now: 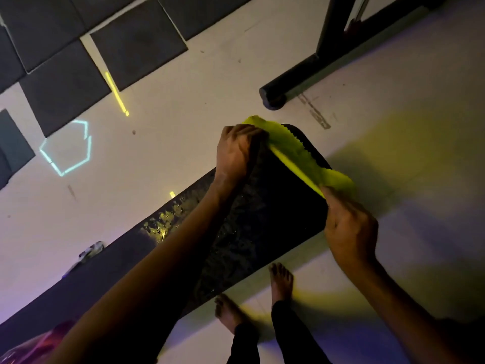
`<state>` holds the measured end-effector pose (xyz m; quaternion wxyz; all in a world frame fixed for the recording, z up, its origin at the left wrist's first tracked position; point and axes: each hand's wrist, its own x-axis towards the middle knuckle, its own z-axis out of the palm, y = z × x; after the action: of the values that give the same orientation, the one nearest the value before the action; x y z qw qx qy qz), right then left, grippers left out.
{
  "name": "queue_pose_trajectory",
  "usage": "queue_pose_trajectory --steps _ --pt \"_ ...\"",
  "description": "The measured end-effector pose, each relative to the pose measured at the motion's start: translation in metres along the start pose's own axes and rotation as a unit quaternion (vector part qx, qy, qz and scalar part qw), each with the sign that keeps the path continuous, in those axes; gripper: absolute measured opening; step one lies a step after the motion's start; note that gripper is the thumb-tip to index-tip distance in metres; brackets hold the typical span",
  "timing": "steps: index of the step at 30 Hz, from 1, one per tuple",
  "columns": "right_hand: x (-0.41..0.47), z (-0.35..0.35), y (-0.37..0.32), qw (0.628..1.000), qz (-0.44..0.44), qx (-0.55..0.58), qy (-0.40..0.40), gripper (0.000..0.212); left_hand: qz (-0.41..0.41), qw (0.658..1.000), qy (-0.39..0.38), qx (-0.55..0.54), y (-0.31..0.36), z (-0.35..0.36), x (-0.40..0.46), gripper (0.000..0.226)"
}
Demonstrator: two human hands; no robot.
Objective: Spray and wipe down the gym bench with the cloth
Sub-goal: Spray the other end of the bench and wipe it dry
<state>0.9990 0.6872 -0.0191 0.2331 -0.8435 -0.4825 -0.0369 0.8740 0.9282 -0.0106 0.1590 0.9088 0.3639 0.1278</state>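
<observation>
Both hands were on the yellow cloth (296,153), which lay stretched in a band across the far end of the black gym bench (262,219). The left hand (236,153) had its fingers curled round one end of the cloth at the bench's far edge; the right hand (349,227) pinched the other end just off the near edge, so the fabric ran taut between them over the pad. Droplets glistened on the bench top (162,222) closer to the person, which I took for spray not yet wiped away. A bottle-like object (90,252) lay on the pale floor (183,101) beyond the bench, too dim to name with certainty. Dark floor mats (136,40) and a black equipment frame (315,69) stood farther off, and the person's bare feet (280,282) were planted beside the bench.

To my eye the wiping was under way at the head end. Doing it well would mean keeping the cloth tight and flat against the pad, dragging it the length of the bench toward the wet patch, with even pressure from each hand so no strip was skipped. Letting one end go slack would probably bunch the fabric and only smear the liquid. The rounded edges would want a pass too.
</observation>
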Motion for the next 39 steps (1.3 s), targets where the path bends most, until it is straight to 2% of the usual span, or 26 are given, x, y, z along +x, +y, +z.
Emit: queue_pose_trajectory --steps 2,4,5,6,9,11,14,16,18,20,24,26,28,30,33,35,37,39 --pt "-0.025 0.019 -0.006 0.997 -0.005 -0.015 -0.071 0.046 -0.018 0.993 -0.112 0.019 -0.013 0.024 -0.015 0.032" --pt "-0.044 0.035 -0.014 0.982 0.0 -0.002 -0.187 0.039 -0.029 0.977 -0.208 0.03 -0.029 0.041 -0.029 0.043" --pt "-0.051 0.041 -0.016 0.976 0.003 -0.003 -0.216 0.032 -0.037 0.975 -0.217 0.021 -0.036 0.046 -0.035 0.046" --pt "-0.054 0.046 -0.015 0.978 0.005 -0.01 -0.21 0.026 -0.04 0.977 -0.207 0.012 -0.04 0.049 -0.04 0.049" --pt "-0.043 0.06 -0.01 0.991 0.012 -0.014 -0.131 0.027 -0.052 0.989 -0.138 0.009 -0.05 0.051 -0.045 0.046" --pt "-0.02 0.076 -0.008 0.993 -0.009 0.001 -0.12 0.03 -0.082 0.989 -0.122 0.029 -0.057 0.051 -0.046 0.044" --pt "0.022 0.113 -0.011 0.968 -0.081 0.004 -0.236 0.058 -0.121 0.976 -0.177 0.044 -0.064 0.058 -0.047 0.054" --pt "0.05 0.14 -0.008 0.946 -0.151 -0.044 -0.284 0.076 -0.131 0.972 -0.19 0.03 -0.066 0.066 -0.048 0.059" --pt "0.066 0.158 0.001 0.936 -0.197 -0.084 -0.278 0.079 -0.13 0.973 -0.189 0.022 -0.067 0.07 -0.053 0.063" --pt "0.064 0.163 0.01 0.947 -0.175 -0.088 -0.253 0.076 -0.126 0.971 -0.204 0.019 -0.07 0.074 -0.06 0.069" --pt "0.03 0.152 0.01 0.979 0.015 -0.099 -0.179 0.075 -0.123 0.962 -0.245 0.026 -0.072 0.076 -0.069 0.076" --pt "0.025 0.151 -0.003 0.974 0.099 -0.119 -0.166 0.077 -0.124 0.956 -0.263 0.03 -0.072 0.075 -0.068 0.079" --pt "0.032 0.156 -0.016 0.967 0.133 -0.135 -0.171 0.082 -0.125 0.954 -0.27 0.028 -0.072 0.076 -0.066 0.082" --pt "0.049 0.167 -0.023 0.97 0.082 -0.131 -0.189 0.084 -0.123 0.955 -0.267 0.035 -0.072 0.077 -0.066 0.081" --pt "0.088 0.183 -0.018 0.964 -0.082 -0.123 -0.222 0.083 -0.118 0.961 -0.248 0.039 -0.074 0.081 -0.069 0.08" --pt "0.108 0.187 -0.006 0.956 -0.15 -0.114 -0.226 0.081 -0.113 0.965 -0.235 0.037 -0.075 0.083 -0.07 0.079" --pt "0.11 0.182 0.005 0.957 -0.156 -0.104 -0.224 0.078 -0.113 0.963 -0.245 0.028 -0.077 0.081 -0.069 0.08" --pt "0.096 0.175 0.014 0.967 -0.115 -0.102 -0.203 0.075 -0.114 0.957 -0.263 0.038 -0.077 0.078 -0.068 0.08"
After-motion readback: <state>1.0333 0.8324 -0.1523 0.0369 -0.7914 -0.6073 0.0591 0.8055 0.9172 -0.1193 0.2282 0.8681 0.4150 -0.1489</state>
